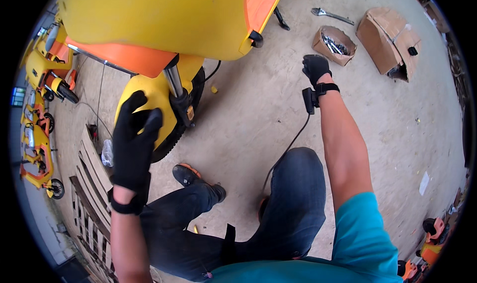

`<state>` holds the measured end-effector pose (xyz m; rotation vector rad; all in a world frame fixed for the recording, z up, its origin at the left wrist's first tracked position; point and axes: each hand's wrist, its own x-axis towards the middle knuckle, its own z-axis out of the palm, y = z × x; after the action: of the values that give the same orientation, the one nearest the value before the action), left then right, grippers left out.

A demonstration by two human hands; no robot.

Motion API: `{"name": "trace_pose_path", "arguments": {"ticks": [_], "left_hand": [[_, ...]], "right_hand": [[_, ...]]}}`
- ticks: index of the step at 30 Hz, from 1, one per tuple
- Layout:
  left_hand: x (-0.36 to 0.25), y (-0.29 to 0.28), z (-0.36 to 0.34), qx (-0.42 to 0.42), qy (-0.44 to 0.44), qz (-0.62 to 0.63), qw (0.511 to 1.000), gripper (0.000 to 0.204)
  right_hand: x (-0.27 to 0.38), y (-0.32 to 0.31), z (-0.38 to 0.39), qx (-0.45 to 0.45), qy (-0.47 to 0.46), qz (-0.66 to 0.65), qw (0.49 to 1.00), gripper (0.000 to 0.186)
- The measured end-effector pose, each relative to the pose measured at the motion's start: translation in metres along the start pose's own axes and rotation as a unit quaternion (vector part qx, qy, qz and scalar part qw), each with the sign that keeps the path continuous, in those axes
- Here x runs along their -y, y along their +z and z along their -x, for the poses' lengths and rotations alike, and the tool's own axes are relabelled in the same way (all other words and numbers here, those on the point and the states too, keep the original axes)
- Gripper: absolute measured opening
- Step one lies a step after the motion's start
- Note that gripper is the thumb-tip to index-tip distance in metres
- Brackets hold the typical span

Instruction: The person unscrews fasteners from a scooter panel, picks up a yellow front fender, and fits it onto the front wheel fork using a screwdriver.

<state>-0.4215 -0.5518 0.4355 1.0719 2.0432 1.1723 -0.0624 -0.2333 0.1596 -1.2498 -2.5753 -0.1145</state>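
Contact between the gloved left hand (133, 141) and the yellow front mudguard (151, 96) of a yellow and orange scooter (159, 19): the fingers lie spread and flat on the mudguard's curved surface, pressing rather than clasping, with nothing enclosed in the palm. The mudguard covers the black front tyre (179, 121), beside which a chromed fork leg (174, 81) descends from the orange panel above. The gloved right hand (316, 68) is extended well away from the scooter, loosely curled and holding nothing that can be seen, above the bare concrete floor (258, 109); it is nearest to a small open cardboard box (334, 45) containing metal parts (their kind cannot be told). A black device on the right wrist trails a black cable (288, 148) toward the person's knee. Farther right lies a larger torn cardboard carton (390, 39), and beyond the small box a metal wrench (330, 15). A wooden pallet (92, 198) lies at lower left, with more yellow scooters (42, 79) along the left edge.
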Motion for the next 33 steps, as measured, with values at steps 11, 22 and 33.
{"name": "trace_pose_path", "arguments": {"ticks": [11,22,33], "left_hand": [[-0.024,0.045,-0.033,0.027,0.064,-0.038,0.997,0.032],[0.008,0.042,-0.060,-0.043,0.340,-0.322,0.883,0.015],[0.005,0.039,-0.054,-0.001,0.350,-0.446,0.824,0.016]], "right_hand": [[-0.063,0.027,0.008,0.011,0.360,-0.057,0.931,0.035],[-0.074,0.040,-0.009,0.117,0.386,-0.069,0.913,0.032],[-0.109,0.090,-0.022,0.185,0.423,-0.069,0.884,0.039]]}}
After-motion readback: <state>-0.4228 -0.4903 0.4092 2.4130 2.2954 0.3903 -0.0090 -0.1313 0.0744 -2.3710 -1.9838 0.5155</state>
